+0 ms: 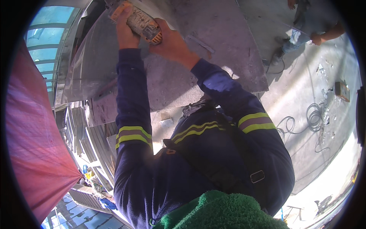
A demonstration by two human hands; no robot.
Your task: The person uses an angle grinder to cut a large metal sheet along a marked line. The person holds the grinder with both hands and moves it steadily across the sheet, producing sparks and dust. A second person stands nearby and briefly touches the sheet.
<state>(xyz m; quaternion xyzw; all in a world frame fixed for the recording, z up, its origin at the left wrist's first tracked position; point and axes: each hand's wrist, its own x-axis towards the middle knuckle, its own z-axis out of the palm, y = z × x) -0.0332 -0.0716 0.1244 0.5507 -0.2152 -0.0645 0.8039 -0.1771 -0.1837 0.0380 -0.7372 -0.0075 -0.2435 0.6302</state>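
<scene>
Evidently grimy, an orange-and-grey power tool [142,22] with slotted orange end [155,37].

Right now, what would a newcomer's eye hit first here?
Probably the worn orange-and-grey power tool near the top edge, left of centre, held in the left fingers and right fingers. Then the big reddish sheet filling the left side, and the bright green fuzzy cloth at the bottom edge.

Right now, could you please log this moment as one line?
left fingers: on orange power tool; right fingers: on same tool; coiled cable: on floor, right
</scene>
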